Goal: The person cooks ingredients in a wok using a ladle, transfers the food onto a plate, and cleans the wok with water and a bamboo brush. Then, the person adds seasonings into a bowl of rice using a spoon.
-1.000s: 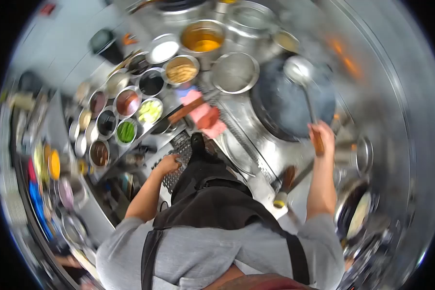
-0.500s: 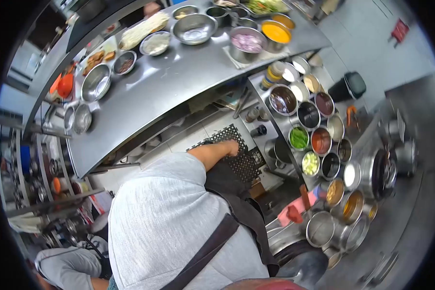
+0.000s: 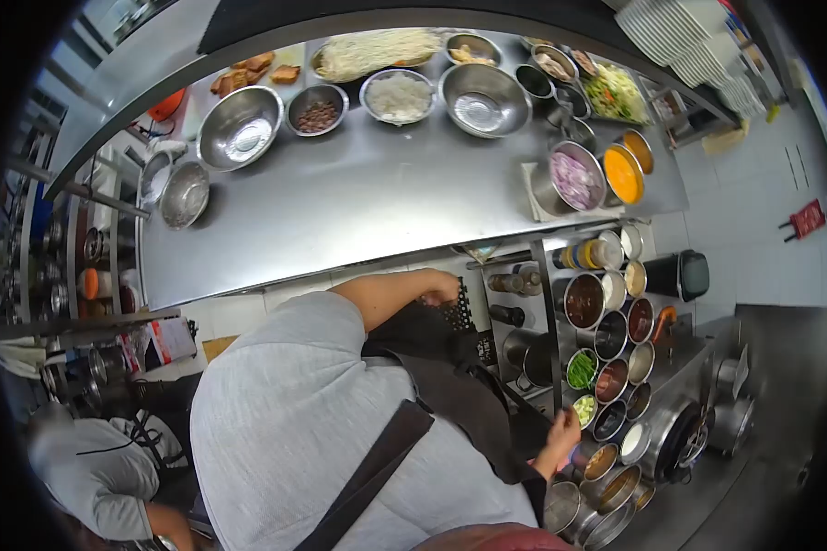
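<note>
My left hand [image 3: 441,287] is held in front of the dark apron [image 3: 459,404], near the steel table's front edge. Its fingers look curled in, and no object shows in them. Low on the right, my right hand [image 3: 559,443] is beside the rack of steel containers. Its fingers look stretched out but are slightly blurred, with nothing visible in them. Closest to it are a container of chopped pale-green vegetable [image 3: 583,410] and a container of light-brown food [image 3: 601,461]. A container of cut green vegetable [image 3: 581,369] stands just above these.
The steel table [image 3: 340,220] carries bowls, including white shreds [image 3: 398,96], chopped purple onion [image 3: 576,176] and orange liquid [image 3: 624,174]. Stacked plates [image 3: 675,41] sit upper right. Another person [image 3: 101,468] works at lower left. A black bin [image 3: 694,275] stands right of the containers.
The view has turned, showing more of the table and the plates. My right hand has come into view beside the containers, where a pink cloth lay visible. My left hand stays bent before the apron.
</note>
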A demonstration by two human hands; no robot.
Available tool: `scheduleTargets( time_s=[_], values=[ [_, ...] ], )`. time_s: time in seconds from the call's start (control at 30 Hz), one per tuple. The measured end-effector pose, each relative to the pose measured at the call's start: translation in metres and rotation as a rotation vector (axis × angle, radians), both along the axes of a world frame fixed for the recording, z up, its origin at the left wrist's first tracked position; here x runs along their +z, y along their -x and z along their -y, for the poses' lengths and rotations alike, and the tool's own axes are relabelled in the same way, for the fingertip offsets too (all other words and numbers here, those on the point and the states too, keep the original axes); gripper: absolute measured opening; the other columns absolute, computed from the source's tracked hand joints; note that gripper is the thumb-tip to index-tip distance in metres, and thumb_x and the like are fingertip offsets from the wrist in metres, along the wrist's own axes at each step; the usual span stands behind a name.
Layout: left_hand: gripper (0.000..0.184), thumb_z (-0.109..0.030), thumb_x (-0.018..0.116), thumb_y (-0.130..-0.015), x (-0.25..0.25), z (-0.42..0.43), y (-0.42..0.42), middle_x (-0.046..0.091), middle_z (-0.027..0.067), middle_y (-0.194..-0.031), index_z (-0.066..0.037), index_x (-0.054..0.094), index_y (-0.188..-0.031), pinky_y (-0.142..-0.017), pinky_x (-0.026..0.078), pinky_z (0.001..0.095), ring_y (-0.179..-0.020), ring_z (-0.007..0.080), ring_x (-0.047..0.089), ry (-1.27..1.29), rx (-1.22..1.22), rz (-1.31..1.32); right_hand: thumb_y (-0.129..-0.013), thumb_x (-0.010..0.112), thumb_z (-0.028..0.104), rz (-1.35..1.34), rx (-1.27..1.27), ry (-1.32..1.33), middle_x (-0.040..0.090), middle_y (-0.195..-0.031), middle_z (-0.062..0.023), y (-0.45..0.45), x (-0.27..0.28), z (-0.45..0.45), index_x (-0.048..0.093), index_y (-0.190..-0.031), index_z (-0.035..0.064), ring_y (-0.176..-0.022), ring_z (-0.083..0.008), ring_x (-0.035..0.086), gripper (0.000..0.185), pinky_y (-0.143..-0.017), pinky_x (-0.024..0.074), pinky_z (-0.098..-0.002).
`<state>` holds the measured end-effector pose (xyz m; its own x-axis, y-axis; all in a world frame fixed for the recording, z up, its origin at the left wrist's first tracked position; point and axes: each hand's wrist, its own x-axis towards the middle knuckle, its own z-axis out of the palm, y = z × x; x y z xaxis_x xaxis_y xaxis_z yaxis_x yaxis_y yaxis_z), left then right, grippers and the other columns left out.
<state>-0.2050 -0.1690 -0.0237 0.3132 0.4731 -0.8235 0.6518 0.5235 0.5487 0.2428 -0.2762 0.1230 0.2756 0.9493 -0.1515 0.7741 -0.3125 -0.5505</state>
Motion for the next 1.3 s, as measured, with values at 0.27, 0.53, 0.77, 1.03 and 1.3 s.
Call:
scheduleTargets(
  time_s=[0.27, 0.53, 0.77, 1.03, 1.3],
  values=[
    [0.045, -0.015, 0.059, -0.082, 0.079, 0.016, 0.082, 0.068, 0.0134, -0.093, 0.001, 0.054, -0.123, -0.06, 0.055, 0.0312, -0.075, 0.0183, 0.066, -0.304, 0.702, 0.283, -0.081, 0.058, 0.004, 0.024, 0.579, 0.247, 0.068, -0.094, -0.0191, 0.148, -0.038, -0.042, 0.063, -0.111, -0.0003, -0.087, -0.0322, 0.066, 0.031, -0.078, 0.0491, -0.0365],
    [0.028, -0.006, 0.051, -0.079, 0.072, -0.059, 0.189, 0.057, 0.0217, -0.115, 0.003, 0.063, -0.103, -0.093, 0.045, 0.0403, -0.107, 0.0355, 0.054, -1.148, 0.607, -0.709, -0.075, 0.061, 0.009, 0.247, 0.593, 0.306, 0.065, -0.092, -0.0238, 0.127, -0.08, -0.116, 0.068, -0.1, 0.0037, -0.092, -0.0398, 0.062, 0.026, -0.078, 0.05, -0.0452],
    [0.025, -0.006, 0.046, -0.084, 0.064, -0.112, 0.21, 0.055, 0.0199, -0.112, 0.003, 0.059, -0.102, -0.093, 0.045, 0.0395, -0.109, 0.03, 0.05, -0.97, 0.339, -0.975, -0.077, 0.064, 0.007, 0.155, 0.58, 0.351, 0.067, -0.091, -0.0209, 0.153, -0.065, -0.16, 0.067, -0.102, 0.0046, -0.092, -0.0361, 0.064, 0.026, -0.08, 0.0492, -0.0417],
    [0.019, -0.001, 0.048, -0.078, 0.076, -0.09, 0.209, 0.06, 0.0201, -0.096, 0.002, 0.059, -0.092, -0.088, 0.046, 0.0402, -0.095, 0.0346, 0.056, -0.948, 0.357, -1.037, -0.076, 0.058, 0.016, 0.03, 0.642, 0.493, 0.063, -0.089, -0.0272, 0.078, -0.178, -0.172, 0.067, -0.093, 0.0, -0.092, -0.0432, 0.06, 0.025, -0.076, 0.0483, -0.0512],
    [0.017, -0.001, 0.051, -0.075, 0.068, -0.082, 0.229, 0.063, 0.0214, -0.092, 0.0, 0.061, -0.088, -0.082, 0.049, 0.0422, -0.09, 0.0371, 0.061, -0.846, 0.412, -0.956, -0.07, 0.059, 0.012, 0.002, 0.599, 0.416, 0.063, -0.088, -0.0292, 0.084, -0.17, -0.183, 0.064, -0.084, -0.0056, -0.09, -0.045, 0.061, 0.023, -0.079, 0.0486, -0.0499]
  ],
)
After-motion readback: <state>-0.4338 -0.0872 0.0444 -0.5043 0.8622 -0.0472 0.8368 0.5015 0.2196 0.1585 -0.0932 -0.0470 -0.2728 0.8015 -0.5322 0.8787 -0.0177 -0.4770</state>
